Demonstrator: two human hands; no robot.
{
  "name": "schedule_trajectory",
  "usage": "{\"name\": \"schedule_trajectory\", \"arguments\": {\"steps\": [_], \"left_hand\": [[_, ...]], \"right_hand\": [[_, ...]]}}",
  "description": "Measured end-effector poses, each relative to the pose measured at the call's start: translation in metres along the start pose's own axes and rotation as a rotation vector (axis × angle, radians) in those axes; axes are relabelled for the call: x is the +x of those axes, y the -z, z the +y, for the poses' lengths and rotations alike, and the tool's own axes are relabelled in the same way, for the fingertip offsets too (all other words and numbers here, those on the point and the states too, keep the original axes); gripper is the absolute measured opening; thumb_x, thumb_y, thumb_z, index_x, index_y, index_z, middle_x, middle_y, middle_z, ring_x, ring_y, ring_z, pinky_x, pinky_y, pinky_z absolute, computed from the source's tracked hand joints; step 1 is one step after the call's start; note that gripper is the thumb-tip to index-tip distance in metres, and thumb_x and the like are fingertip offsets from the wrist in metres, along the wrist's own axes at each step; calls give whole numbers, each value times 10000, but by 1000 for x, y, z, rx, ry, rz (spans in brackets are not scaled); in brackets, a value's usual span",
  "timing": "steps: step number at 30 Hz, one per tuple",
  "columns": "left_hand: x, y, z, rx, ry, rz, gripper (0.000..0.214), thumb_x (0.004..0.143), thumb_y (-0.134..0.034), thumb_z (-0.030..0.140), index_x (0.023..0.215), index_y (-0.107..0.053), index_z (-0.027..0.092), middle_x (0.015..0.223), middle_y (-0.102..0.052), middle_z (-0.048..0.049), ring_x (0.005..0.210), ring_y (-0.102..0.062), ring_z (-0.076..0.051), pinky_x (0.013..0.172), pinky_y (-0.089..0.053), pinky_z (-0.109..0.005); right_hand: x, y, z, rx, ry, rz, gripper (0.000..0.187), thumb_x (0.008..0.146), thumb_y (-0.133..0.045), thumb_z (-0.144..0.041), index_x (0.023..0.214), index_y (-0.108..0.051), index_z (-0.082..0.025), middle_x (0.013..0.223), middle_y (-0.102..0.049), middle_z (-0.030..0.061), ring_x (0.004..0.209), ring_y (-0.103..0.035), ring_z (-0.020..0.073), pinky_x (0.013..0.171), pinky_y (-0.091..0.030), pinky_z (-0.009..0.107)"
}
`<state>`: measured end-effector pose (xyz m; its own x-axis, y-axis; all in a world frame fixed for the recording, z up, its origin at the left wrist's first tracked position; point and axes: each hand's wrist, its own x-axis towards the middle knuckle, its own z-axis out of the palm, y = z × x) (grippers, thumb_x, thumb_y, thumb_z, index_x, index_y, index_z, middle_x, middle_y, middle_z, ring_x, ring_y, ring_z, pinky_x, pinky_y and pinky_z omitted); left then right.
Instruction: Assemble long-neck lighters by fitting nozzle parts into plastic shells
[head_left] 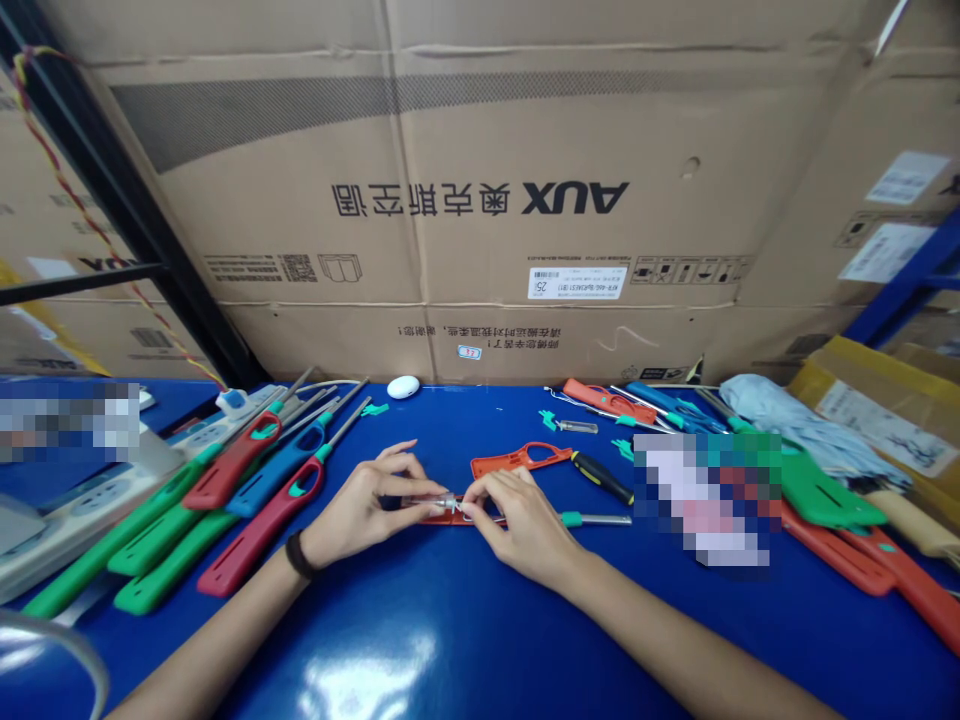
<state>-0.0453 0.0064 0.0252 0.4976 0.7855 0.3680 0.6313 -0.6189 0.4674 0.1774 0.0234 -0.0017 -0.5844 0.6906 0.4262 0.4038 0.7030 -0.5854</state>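
At the middle of the table my left hand (375,505) holds a small clear fuel tank (441,503) between thumb and fingers. My right hand (517,515) is closed in a pinch at the tank's valve end, where a thin white tube curls; the fingertips partly hide it. Beneath both hands lies an orange lighter shell half (452,520), mostly covered. A metal lighter barrel (609,520) with a green collar sticks out to the right. Just beyond the right hand rests the other orange shell half (501,464), with a black and yellow screwdriver (602,477) beside it.
Several assembled lighters (259,500) lie on a white power strip (56,540) at left. Opened lighters (611,400) and a spare clear tank (577,427) are at back right. More lighters (832,545) lie right, near a folded umbrella (817,425). A cardboard wall (465,120) stands behind.
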Motion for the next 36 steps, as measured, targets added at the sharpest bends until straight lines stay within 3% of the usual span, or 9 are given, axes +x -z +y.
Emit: {"name": "schedule_trajectory", "arguments": {"steps": [8,12,22,26,29,32,36], "left_hand": [[2,5,3,-26,75,-65,172,783,-665,346,914,-732,257,731,-687,28,700,-619,-124,1093,-232,-459],[2,4,4,-13,101,-112,154,772,-674,345,882,-731,254,732,-682,27,717,-619,-131,1088,-216,-458],[3,-1,3,34,103,-145,202,763,-684,402,907,-714,264,789,-677,23,781,-619,-142,1087,-185,-447],[3,-2,5,34,94,-144,200,772,-676,398,915,-711,263,820,-683,17,819,-620,-150,1086,-183,-446],[3,-2,6,18,73,-148,163,818,-634,341,943,-708,268,855,-687,11,837,-617,-149,1084,-186,-438],[2,-1,4,-27,58,-147,165,847,-604,293,972,-708,266,883,-686,1,844,-608,-145,1054,-243,-402],[2,-2,1,-101,75,-153,193,844,-614,318,1005,-708,268,880,-684,-19,838,-581,-157,849,-399,-306]], "right_hand": [[1,2,1,-29,-2,15,86,895,-519,-254,858,-575,-200,848,-634,6,833,-570,156,795,-357,322],[1,2,0,-14,-6,58,132,917,-436,-177,861,-554,-197,898,-647,15,889,-578,158,804,-367,315],[2,2,-2,-20,-14,60,137,895,-449,-154,853,-571,-198,890,-651,14,881,-581,156,803,-386,305],[1,3,-2,-42,-16,16,99,875,-529,-258,896,-613,-210,859,-631,14,839,-577,158,803,-391,315],[0,3,-2,-65,-20,-23,188,832,-603,-361,970,-633,-237,912,-618,22,886,-568,176,836,-393,334],[0,3,-2,-78,-20,-37,187,841,-593,-362,986,-641,-254,934,-608,26,910,-560,181,838,-399,334],[0,3,-3,-61,-18,-33,145,835,-589,-299,951,-634,-227,900,-607,26,857,-568,169,816,-408,324]]}}
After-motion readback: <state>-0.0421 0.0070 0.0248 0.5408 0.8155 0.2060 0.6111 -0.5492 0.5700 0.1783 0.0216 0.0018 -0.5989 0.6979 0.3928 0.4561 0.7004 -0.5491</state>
